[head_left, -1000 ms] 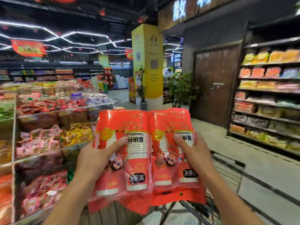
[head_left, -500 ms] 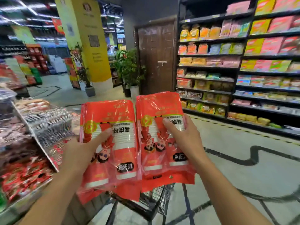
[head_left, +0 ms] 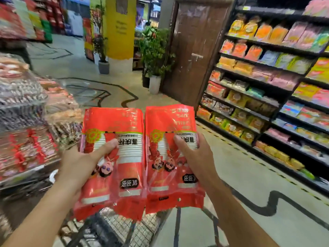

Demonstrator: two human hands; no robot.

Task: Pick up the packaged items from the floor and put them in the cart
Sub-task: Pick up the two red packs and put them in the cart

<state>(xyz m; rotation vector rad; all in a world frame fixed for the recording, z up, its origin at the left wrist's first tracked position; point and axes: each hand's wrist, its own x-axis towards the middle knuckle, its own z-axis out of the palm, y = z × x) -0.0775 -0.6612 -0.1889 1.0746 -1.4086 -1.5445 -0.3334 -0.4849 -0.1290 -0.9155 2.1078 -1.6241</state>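
I hold two red plastic packs of paper cups upright and side by side at chest height. My left hand (head_left: pixel 78 166) grips the left pack (head_left: pixel 122 125), thumb across its front. My right hand (head_left: pixel 195 157) grips the right pack (head_left: pixel 169 122) the same way. Both packs show white cup stacks and printed cartoon figures, upside down to me. Directly below the packs is the wire-mesh cart (head_left: pixel 121 227), with its dark handle bar near the bottom edge. The cart's inside is mostly hidden by the packs.
A snack display stand (head_left: pixel 26 122) crowds the left side. Dark shelves of coloured packets (head_left: pixel 267 86) line the right. Ahead stand a brown door (head_left: pixel 194 50), potted plants (head_left: pixel 154 54) and a yellow pillar (head_left: pixel 119 27). Grey floor with black wavy lines (head_left: pixel 258 202) stretches to the right.
My view has swung to the right, from the left display toward the shelves and door. Both packs have stayed in my hands and now sit lower, over the cart.
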